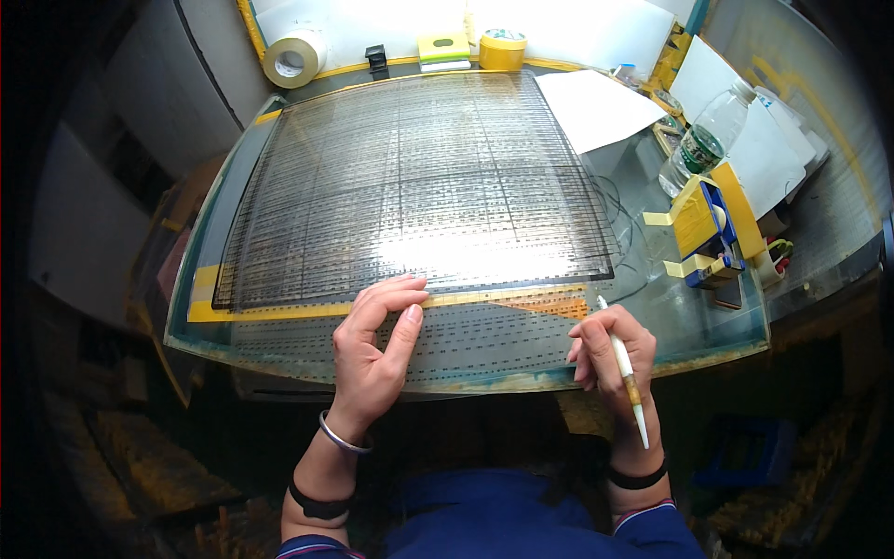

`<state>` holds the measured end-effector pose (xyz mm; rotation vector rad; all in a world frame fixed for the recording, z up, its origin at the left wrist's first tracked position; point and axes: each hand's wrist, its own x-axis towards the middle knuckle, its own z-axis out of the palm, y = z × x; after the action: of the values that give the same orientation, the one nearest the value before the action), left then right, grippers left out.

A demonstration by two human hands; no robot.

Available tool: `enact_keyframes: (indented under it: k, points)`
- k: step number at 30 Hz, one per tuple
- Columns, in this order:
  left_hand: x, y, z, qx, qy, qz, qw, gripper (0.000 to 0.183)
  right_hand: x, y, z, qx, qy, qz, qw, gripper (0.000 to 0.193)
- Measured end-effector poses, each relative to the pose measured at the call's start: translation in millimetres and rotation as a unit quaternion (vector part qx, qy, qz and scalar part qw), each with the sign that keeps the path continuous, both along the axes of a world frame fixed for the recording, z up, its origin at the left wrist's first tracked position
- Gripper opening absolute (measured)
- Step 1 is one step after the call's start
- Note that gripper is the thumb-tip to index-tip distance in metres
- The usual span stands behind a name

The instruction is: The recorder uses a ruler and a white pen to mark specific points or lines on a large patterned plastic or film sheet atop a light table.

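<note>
A large transparent film sheet (pixel 400 168), printed with dense dark lines and small marks, lies on the glass-topped table (pixel 689 321). Along its near edge runs a yellow strip (pixel 270 311), with an orange patch (pixel 559 306) toward the right end. My left hand (pixel 377 345) rests at the sheet's near edge, fingers stretched and thumb apart, holding nothing. Just right of the orange patch, my right hand (pixel 615 349) is closed around a slim white pen-shaped tool (pixel 640 417) with a brownish band. The tool's tapered end points back toward my forearm.
Along the back stand a tape roll (pixel 294 60), a small black clip-like object (pixel 376 61) and a yellow tub (pixel 503 49). White paper (pixel 601 107) lies at the right. Beyond it are a clear bottle (pixel 710 138) and a yellow-and-blue tape dispenser (pixel 704 224). A thin cable (pixel 622 210) curls beside the sheet.
</note>
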<state>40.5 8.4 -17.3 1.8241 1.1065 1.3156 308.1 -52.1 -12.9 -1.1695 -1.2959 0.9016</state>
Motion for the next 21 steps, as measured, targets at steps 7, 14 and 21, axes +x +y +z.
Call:
enact_keyframes:
  k: [7,14,21]
  points:
    - [-1.6,-0.2,2.6,0.000,0.020,-0.010,1.000,0.017,1.0,1.4,-3.4,0.021,0.011,-0.004,1.000,0.014]
    - [1.0,0.5,1.1,0.012,0.004,0.006,1.000,0.013,1.7,2.4,-5.1,0.023,0.010,0.002,1.000,0.015]
    - [0.2,0.5,-1.5,0.007,-0.010,0.007,1.000,0.014,0.0,2.3,-3.2,0.015,0.003,0.004,1.000,0.014]
